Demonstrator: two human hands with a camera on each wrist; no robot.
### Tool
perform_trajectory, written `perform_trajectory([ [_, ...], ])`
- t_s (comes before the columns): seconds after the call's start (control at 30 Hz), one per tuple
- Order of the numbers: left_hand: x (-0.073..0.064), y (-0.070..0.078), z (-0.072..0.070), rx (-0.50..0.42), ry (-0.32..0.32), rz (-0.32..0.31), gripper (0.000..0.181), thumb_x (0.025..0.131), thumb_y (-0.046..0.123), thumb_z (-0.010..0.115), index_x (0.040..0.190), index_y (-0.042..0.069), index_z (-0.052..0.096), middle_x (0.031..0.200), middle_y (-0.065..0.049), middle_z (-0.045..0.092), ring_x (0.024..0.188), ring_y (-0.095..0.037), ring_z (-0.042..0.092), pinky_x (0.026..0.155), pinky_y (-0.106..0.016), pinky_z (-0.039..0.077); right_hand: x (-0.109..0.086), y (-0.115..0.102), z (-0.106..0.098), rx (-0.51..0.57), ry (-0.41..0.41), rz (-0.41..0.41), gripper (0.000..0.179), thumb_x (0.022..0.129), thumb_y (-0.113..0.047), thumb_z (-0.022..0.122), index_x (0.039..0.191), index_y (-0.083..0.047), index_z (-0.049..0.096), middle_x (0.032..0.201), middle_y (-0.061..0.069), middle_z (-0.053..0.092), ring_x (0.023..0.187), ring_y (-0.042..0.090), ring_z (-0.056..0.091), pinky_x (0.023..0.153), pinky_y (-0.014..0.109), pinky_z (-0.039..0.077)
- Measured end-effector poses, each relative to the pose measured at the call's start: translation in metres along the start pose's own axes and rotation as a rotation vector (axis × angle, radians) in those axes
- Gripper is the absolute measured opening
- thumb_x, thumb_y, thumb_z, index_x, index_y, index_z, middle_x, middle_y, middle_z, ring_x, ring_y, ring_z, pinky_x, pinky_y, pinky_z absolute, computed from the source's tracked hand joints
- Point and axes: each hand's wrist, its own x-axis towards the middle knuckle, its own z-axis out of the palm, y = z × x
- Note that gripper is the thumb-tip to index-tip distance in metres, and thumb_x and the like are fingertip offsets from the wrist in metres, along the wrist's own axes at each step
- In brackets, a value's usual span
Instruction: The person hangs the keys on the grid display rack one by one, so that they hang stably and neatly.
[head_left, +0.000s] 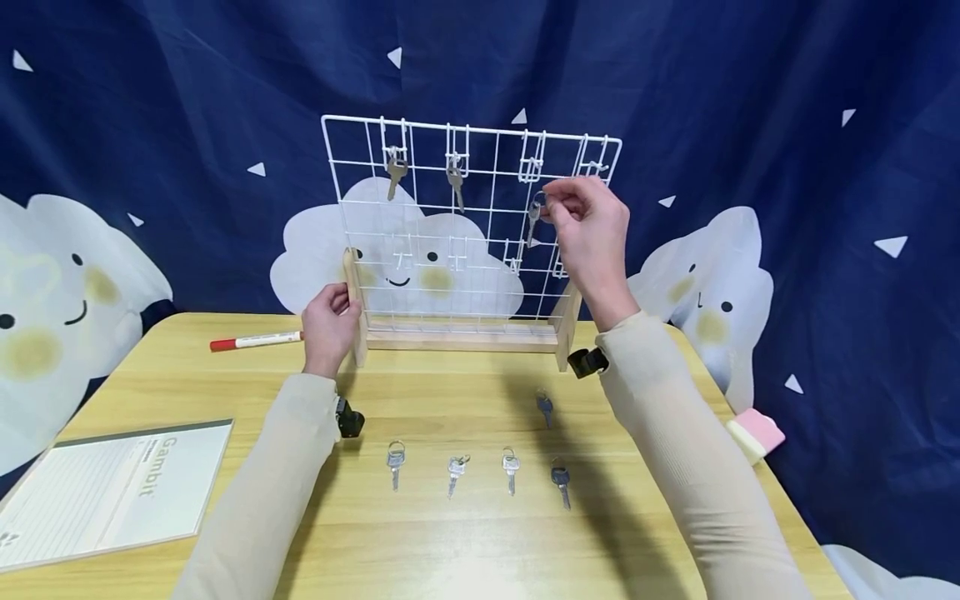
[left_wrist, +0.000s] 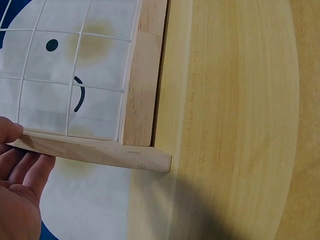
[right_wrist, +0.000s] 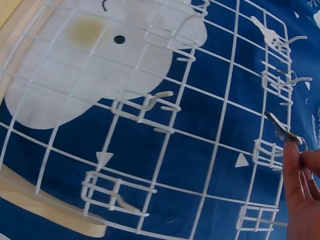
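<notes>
A white wire grid rack on a wooden base point(head_left: 461, 342) stands at the back of the table. My left hand point(head_left: 330, 325) grips its left wooden post point(left_wrist: 95, 152), thumb on one side and fingers on the other. At the upper right of the grid, my right hand point(head_left: 596, 237) pinches a key point(head_left: 534, 213) by its ring. That key dangles in front of the wires, just below the third upper hook point(head_left: 531, 169). Two more keys, one on the first hook point(head_left: 397, 171) and another on the second point(head_left: 456, 179), hang in the top row.
Several keys with rings lie on the table, including one at the left point(head_left: 396, 458) and one nearer the rack point(head_left: 544, 406). A notepad point(head_left: 127, 492) and red-capped marker point(head_left: 258, 341) are at left. A pink-and-white block point(head_left: 757, 433) sits by the right edge.
</notes>
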Motion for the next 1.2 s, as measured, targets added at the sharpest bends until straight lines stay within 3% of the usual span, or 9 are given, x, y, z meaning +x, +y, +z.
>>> perform_trajectory([
  [0.1,0.0,-0.001,0.0,0.002,0.0,0.002,0.033,0.095,0.003,0.059,0.127,-0.004,0.06,0.123,-0.021,0.064,0.115,-0.027,0.061,0.097,-0.031,0.051,0.006,-0.003,0.001,0.022,0.028,-0.009,0.015,0.093,0.009,0.058,0.097,0.004,0.072,0.092,0.009,0.064,0.077,0.014,0.07,0.079,0.021,0.057],
  [0.5,-0.001,-0.002,0.001,-0.003,0.003,0.001,0.034,0.095,0.004,0.059,0.128,-0.005,0.059,0.124,-0.021,0.063,0.116,-0.027,0.061,0.097,-0.032,0.051,0.027,-0.01,0.006,0.104,0.095,0.052,0.013,0.092,0.009,0.06,0.098,0.006,0.071,0.094,0.01,0.062,0.076,0.013,0.069,0.074,0.022,0.059],
  [1.17,0.0,-0.001,0.002,0.004,0.008,0.005,0.033,0.095,0.002,0.058,0.127,-0.006,0.058,0.124,-0.022,0.063,0.116,-0.028,0.06,0.099,-0.034,0.05,0.024,0.005,0.007,0.005,0.051,0.075,0.014,0.091,0.003,0.06,0.098,0.002,0.072,0.09,0.001,0.063,0.072,0.009,0.067,0.07,0.019,0.057],
  [1.2,-0.001,-0.001,0.002,0.003,0.007,0.004,0.033,0.095,0.001,0.058,0.127,-0.006,0.058,0.124,-0.022,0.063,0.116,-0.028,0.06,0.099,-0.034,0.05,0.023,0.006,0.006,-0.009,0.048,0.067,0.014,0.091,0.002,0.061,0.098,0.002,0.072,0.09,0.002,0.065,0.072,0.009,0.067,0.076,0.018,0.055],
])
